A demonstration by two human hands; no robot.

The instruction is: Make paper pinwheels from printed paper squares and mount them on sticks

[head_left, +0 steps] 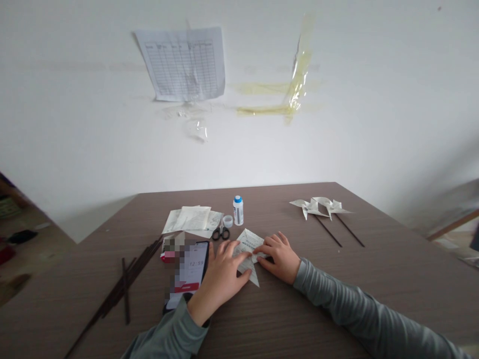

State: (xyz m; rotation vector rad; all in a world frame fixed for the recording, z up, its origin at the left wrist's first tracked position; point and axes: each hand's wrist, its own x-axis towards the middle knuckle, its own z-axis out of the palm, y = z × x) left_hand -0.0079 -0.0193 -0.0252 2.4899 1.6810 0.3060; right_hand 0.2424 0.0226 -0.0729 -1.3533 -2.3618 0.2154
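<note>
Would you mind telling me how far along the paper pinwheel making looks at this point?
Done: two pinwheels on sticks lie at the table's far right. In hand: the left hand and right hand press a folded printed paper flat. Left: loose sticks, a paper stack, scissors and a glue bottle wait unused.

The scene is viewed from one head-worn camera, angled forward and down across the table (337, 299) toward the wall (374, 99), seemingly from close by.
</note>
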